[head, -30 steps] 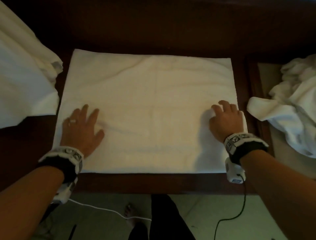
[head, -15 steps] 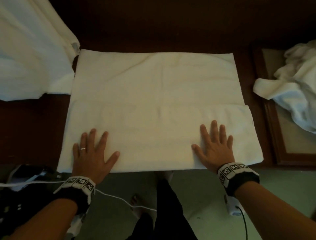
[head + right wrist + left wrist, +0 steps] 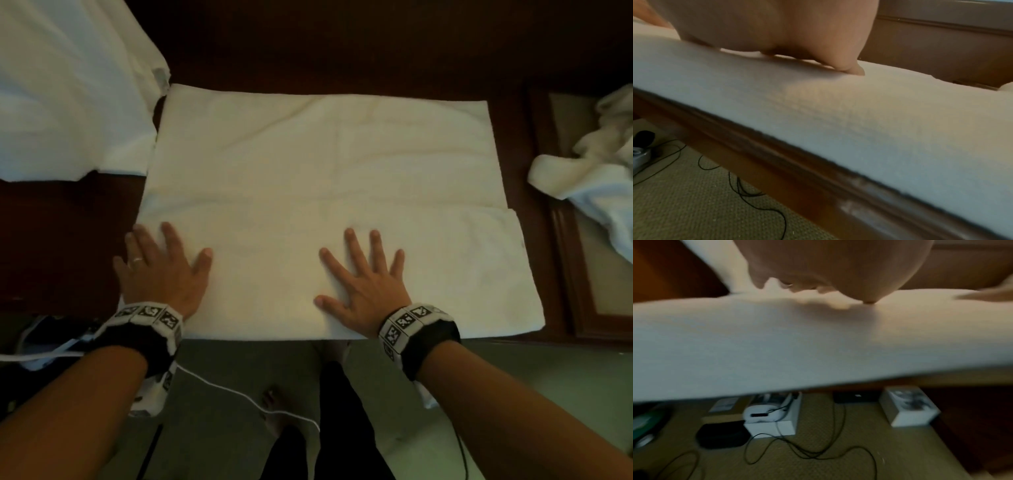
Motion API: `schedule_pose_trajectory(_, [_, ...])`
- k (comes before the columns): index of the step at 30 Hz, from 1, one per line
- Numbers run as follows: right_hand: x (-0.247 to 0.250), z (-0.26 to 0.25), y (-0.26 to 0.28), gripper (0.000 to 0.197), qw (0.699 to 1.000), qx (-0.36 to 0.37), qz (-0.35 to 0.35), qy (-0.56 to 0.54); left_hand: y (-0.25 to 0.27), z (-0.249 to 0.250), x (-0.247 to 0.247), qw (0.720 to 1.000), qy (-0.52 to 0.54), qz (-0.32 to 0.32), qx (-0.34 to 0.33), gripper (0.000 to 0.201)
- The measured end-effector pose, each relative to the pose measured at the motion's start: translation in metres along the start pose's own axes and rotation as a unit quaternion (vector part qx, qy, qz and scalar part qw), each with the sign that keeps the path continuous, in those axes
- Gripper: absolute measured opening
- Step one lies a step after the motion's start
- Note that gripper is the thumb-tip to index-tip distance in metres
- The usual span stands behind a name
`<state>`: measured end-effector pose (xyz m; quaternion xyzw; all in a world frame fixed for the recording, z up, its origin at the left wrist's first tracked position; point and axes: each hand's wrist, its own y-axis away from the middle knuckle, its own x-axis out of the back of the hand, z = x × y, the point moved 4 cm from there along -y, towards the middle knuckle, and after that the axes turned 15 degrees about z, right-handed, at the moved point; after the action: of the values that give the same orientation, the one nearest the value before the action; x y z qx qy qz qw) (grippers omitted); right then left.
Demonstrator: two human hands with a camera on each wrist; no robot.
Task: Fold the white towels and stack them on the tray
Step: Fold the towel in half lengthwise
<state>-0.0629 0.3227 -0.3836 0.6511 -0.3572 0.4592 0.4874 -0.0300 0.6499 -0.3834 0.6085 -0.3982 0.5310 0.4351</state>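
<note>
The white towel (image 3: 325,192) lay partly folded on the dark desk (image 3: 61,246), its near flap jutting past the right side toward the tray (image 3: 575,274). Both grips were released: the left hand (image 3: 161,270) and right hand (image 3: 363,277) pressed flat, fingers spread, on the near flap. The near edge sat at the desk's lip, so an uneven stroke could have dragged it off or skewed the fold; the crumpled towel (image 3: 589,178) on the tray crowded the stacking space
</note>
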Motion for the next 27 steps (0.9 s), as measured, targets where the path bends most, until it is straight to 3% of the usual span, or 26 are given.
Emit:
schedule_pose_trajectory(4, [0.003, 0.008, -0.001, 0.079, 0.999, 0.029, -0.003, -0.019, 0.041, 0.055, -0.013, 0.973, 0.042, 0.007, -0.226, 0.075])
schedule_pose_trajectory(7, [0.001, 0.054, 0.017, 0.073, 1.0, 0.011, 0.026, -0.011, 0.048, 0.056, -0.023, 0.977, 0.043, -0.008, -0.208, 0.073])
schedule_pose_trajectory(12, [-0.001, 0.179, 0.067, 0.075, 0.97, -0.234, 0.052, -0.032, 0.046, 0.057, -0.022, 0.977, 0.034, -0.001, -0.211, 0.074])
schedule_pose_trajectory(15, [0.003, 0.189, 0.062, 0.081, 0.958, -0.279, 0.051, -0.034, 0.046, 0.06, -0.022, 0.977, 0.02, -0.006, -0.211, 0.076])
schedule_pose_trajectory(17, [0.01, 0.163, 0.048, 0.08, 0.971, -0.225, 0.076, -0.021, 0.045, 0.062, -0.019, 0.978, 0.013, -0.012, -0.207, 0.077])
schedule_pose_trajectory(19, [0.014, 0.118, 0.031, 0.077, 0.992, -0.101, 0.079, -0.013, 0.044, 0.068, -0.013, 0.978, 0.007, -0.013, -0.21, 0.08])
schedule_pose_trajectory(22, [0.01, 0.066, 0.009, 0.073, 0.999, 0.021, 0.035, -0.009, 0.044, 0.089, -0.005, 0.961, -0.002, -0.003, -0.276, 0.079])
schedule_pose_trajectory(24, [0.01, 0.068, -0.003, 0.073, 0.999, 0.02, 0.025, -0.013, 0.043, 0.109, -0.004, 0.948, 0.001, 0.007, -0.319, 0.077])
schedule_pose_trajectory(27, [0.009, 0.115, 0.0, 0.077, 0.997, -0.057, 0.039, -0.03, 0.03, 0.118, -0.007, 0.963, 0.018, 0.005, -0.268, 0.078])
